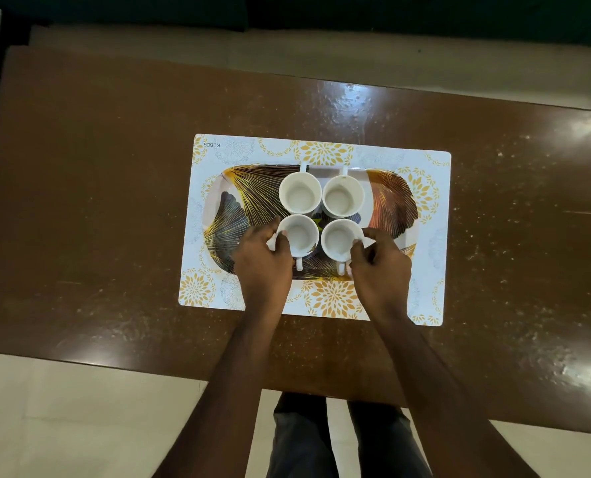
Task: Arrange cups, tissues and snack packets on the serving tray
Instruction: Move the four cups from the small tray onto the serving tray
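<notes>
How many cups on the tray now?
4 on the tray: far-left cup, far-right cup, near-left cup held by the left hand, near-right cup by the right hand. None look hidden.

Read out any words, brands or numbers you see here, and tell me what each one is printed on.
"KUBER": printed in small dark capitals on the far left corner of the placemat, upside down from the camera.
No other text, number or sign is visible.

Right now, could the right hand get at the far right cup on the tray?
Probably yes. The right hand grips the near right cup; the far right cup stands just beyond it, uncovered. The hand would first have to let go and reach over.
</notes>
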